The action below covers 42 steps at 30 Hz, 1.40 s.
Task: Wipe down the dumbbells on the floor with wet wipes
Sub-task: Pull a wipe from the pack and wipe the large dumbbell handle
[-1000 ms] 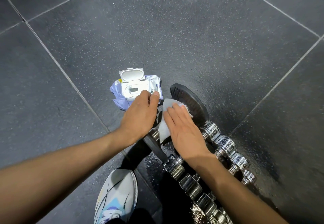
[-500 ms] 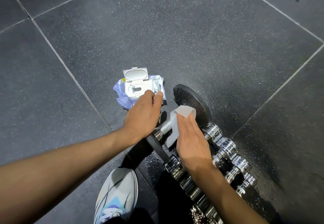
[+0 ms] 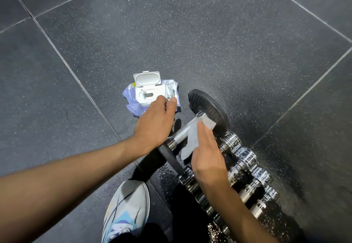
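The left hand [image 3: 154, 122] is curled palm-down, the right hand [image 3: 207, 153] flat.

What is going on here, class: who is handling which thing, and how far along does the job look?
A person is cleaning a black-plated dumbbell that lies on the dark floor. The right hand presses a white wet wipe against its metal handle with straight fingers. The left hand is curled over the handle's near end, beside the wipe pack, whose lid stands open; what it grips is hidden. A row of chrome dumbbells lies alongside, and one shoe shows below.
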### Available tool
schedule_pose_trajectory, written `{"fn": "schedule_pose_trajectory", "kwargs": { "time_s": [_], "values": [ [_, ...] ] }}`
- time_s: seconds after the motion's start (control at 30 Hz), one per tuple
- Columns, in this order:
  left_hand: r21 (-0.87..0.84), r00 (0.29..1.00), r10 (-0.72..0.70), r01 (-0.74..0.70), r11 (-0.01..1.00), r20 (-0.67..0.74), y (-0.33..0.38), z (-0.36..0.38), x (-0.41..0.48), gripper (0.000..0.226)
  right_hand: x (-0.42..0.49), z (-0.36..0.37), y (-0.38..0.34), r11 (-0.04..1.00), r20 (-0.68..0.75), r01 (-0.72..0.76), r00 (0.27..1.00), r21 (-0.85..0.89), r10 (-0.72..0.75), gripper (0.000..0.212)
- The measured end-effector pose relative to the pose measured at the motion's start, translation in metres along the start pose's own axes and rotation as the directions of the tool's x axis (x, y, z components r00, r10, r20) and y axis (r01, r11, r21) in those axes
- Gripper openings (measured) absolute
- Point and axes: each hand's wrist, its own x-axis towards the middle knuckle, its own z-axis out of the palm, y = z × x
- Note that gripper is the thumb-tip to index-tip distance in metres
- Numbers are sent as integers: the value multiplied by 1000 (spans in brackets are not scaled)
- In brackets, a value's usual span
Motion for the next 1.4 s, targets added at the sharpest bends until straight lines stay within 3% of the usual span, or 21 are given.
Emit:
{"fn": "schedule_pose_trajectory", "kwargs": {
  "time_s": [0.07, 0.13, 0.2, 0.37, 0.47, 0.57, 0.87, 1.13, 1.3, 1.4],
  "values": [
    [2, 1000, 6, -6, 1000, 3, 0, 0, 0, 41, -1, 3, 0, 950, -24, -167, 984, 265, 179, 64],
    [-16, 1000, -16, 16, 1000, -5, -1, 1, 0, 44, 5, 6, -4, 801, -2, -301, 936, 518, 353, 57],
    [-12, 1000, -22, 22, 1000, -6, -1, 1, 0, 45, 14, 8, -8, 619, 79, -358, 899, 699, 431, 50],
    [-17, 1000, -29, 29, 999, -6, -1, 1, 0, 45, 40, 10, -9, 49, 307, -368, 834, 928, 459, 42],
    [-21, 999, -31, 31, 999, -7, 0, 1, 1, 44, 53, 9, -3, -161, 387, -352, 854, 922, 348, 59],
    [-19, 1000, -14, 14, 1000, -7, 1, 0, 0, 44, 62, 8, -3, -223, 396, -342, 875, 913, 279, 78],
    [-25, 1000, -10, 10, 1000, -2, -4, 1, 2, 45, 30, 10, 22, -401, 413, -248, 817, 882, 403, 53],
    [-33, 1000, -17, 17, 999, -2, -3, 1, 3, 44, 37, 11, 14, -380, 428, -279, 812, 882, 397, 49],
    [-13, 1000, 17, -17, 1000, 9, -1, 0, 1, 38, 51, 5, -6, -369, 413, -293, 858, 882, 306, 59],
    [-37, 1000, -1, 2, 999, 5, -1, 0, 2, 39, 50, 2, 0, -385, 425, -292, 844, 876, 327, 50]
  ]
}}
